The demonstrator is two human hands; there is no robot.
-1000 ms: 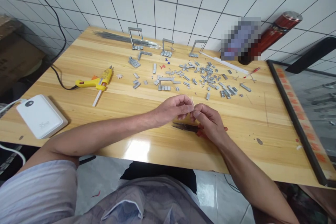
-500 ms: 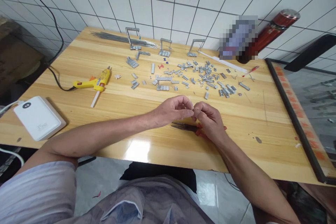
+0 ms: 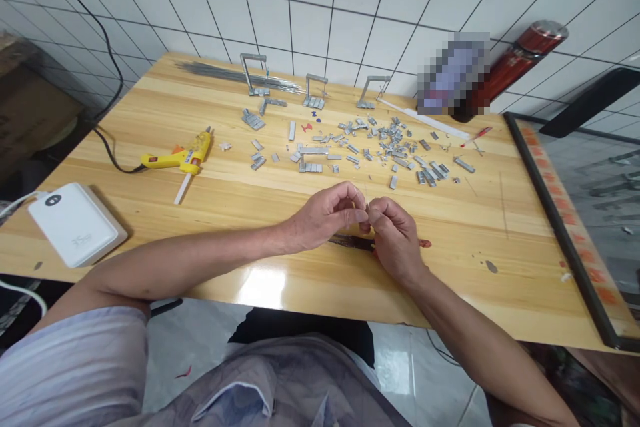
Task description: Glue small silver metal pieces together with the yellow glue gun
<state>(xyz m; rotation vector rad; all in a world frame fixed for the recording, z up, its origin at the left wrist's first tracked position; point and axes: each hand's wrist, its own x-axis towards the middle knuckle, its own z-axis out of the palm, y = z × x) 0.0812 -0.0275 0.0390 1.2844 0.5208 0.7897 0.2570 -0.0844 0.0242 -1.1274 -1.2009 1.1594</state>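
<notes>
My left hand (image 3: 327, 215) and my right hand (image 3: 395, 237) meet fingertip to fingertip above the near middle of the wooden table (image 3: 210, 213). Both are pinched shut on something small and thin between them that I cannot make out. Under the hands lies a dark pair of pliers (image 3: 350, 241) with red handle tips, flat on the table. Beyond the hands, several small grey metal staple strips (image 3: 390, 147) lie scattered.
A yellow glue gun (image 3: 183, 157) with its cord lies at the left. A white power bank (image 3: 75, 223) sits near the left front edge. Three upright metal frames (image 3: 313, 90) and thin rods (image 3: 225, 72) stand by the tiled wall. A red cylinder (image 3: 525, 57) leans at the back right.
The thin pale sliver that stuck up between my fingertips is no longer visible. My right hand has curled in a little closer to the left.
</notes>
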